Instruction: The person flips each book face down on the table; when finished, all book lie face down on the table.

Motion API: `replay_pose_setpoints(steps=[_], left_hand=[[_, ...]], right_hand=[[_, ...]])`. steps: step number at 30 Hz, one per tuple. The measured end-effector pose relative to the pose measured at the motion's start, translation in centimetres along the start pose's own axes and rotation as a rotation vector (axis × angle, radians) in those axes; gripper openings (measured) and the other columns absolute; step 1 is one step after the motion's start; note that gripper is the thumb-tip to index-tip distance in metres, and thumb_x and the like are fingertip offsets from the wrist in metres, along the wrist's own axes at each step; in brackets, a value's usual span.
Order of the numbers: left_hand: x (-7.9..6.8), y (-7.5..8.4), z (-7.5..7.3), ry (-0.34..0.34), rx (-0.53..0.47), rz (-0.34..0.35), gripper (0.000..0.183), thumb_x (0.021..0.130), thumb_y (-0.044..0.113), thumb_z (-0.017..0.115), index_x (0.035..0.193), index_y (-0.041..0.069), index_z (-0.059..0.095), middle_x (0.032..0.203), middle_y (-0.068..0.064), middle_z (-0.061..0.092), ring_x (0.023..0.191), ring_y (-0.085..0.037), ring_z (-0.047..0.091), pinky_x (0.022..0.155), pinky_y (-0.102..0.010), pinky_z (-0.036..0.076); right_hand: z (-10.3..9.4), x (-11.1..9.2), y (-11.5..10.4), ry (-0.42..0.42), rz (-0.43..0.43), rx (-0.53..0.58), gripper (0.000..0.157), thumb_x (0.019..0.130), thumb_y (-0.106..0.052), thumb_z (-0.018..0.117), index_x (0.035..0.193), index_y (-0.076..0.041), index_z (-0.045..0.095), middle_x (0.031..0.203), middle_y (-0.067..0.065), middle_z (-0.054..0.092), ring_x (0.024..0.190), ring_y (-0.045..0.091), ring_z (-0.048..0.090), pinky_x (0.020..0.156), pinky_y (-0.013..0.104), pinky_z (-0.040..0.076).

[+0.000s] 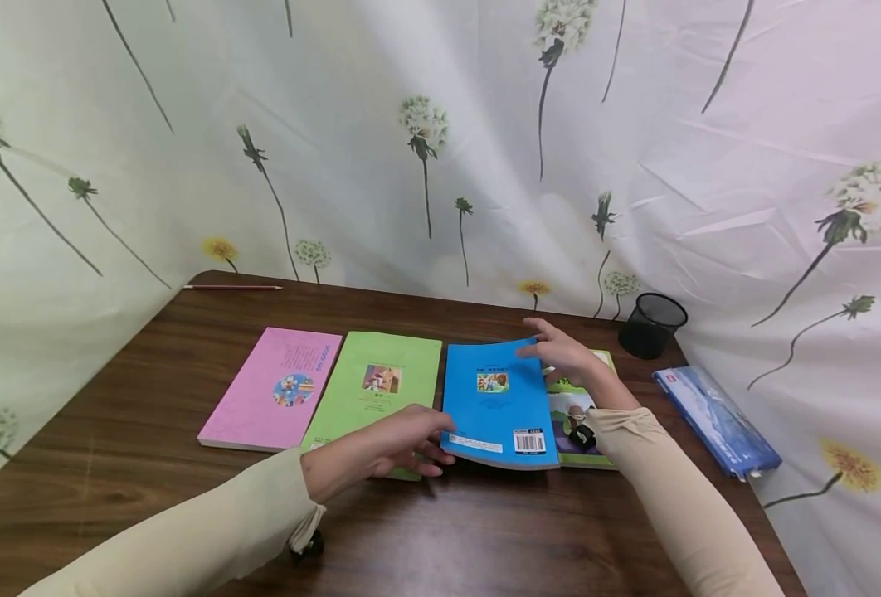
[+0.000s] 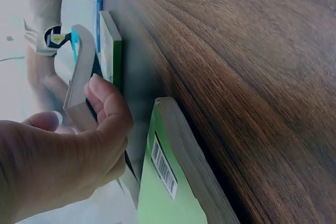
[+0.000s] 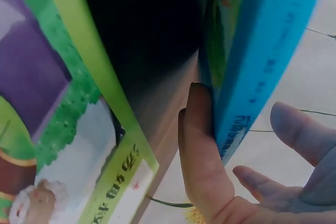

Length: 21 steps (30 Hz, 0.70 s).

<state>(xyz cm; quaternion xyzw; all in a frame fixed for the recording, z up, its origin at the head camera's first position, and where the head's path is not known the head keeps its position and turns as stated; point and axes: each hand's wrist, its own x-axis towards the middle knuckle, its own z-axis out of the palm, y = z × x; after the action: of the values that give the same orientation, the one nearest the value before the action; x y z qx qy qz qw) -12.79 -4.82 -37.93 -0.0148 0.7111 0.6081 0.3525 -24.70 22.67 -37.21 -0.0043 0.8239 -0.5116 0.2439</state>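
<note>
A blue book (image 1: 494, 398) lies back cover up in the head view, its right side raised off the table. My left hand (image 1: 403, 441) grips its lower left corner, thumb above and fingers below; in the left wrist view the left hand (image 2: 79, 150) is around the page edge. My right hand (image 1: 563, 355) is at its upper right side. Seen from the right wrist, fingers (image 3: 202, 150) reach under the blue book's spine (image 3: 252, 72), while the thumb stands apart from the cover. A green picture book (image 1: 582, 414) lies just right of the blue one.
Left of the blue book lie a light green book (image 1: 381, 369) and a pink book (image 1: 272, 390). A blue-and-white packet (image 1: 717, 419) and a black mesh pen holder (image 1: 651, 327) are at the right. A pencil (image 1: 235, 288) lies at the table's back left, near the dandelion-patterned curtain (image 1: 351, 166).
</note>
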Motion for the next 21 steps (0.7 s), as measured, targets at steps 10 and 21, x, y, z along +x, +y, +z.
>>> replay_pose_setpoints(steps=[10, 21], left_hand=[[-0.42, 0.05, -0.58, -0.005, 0.004, -0.038, 0.067, 0.097, 0.023, 0.057, 0.154, 0.005, 0.027, 0.122, -0.022, 0.058, 0.093, -0.025, 0.071, 0.077, -0.038, 0.061], [-0.67, -0.27, -0.71, -0.024, -0.007, -0.056, 0.07, 0.098, 0.024, 0.056, 0.157, 0.007, 0.022, 0.13, -0.025, 0.053, 0.094, -0.025, 0.072, 0.081, -0.041, 0.061]], right_hand=[[0.21, 0.3, 0.31, -0.003, 0.032, -0.03, 0.071, 0.103, -0.025, 0.052, 0.161, -0.017, 0.011, 0.166, 0.022, 0.009, 0.145, 0.056, 0.025, 0.104, 0.066, 0.044], [0.38, 0.49, 0.8, -0.007, 0.06, -0.033, 0.072, 0.103, -0.028, 0.053, 0.161, -0.017, 0.013, 0.166, 0.023, 0.01, 0.145, 0.054, 0.025, 0.101, 0.061, 0.049]])
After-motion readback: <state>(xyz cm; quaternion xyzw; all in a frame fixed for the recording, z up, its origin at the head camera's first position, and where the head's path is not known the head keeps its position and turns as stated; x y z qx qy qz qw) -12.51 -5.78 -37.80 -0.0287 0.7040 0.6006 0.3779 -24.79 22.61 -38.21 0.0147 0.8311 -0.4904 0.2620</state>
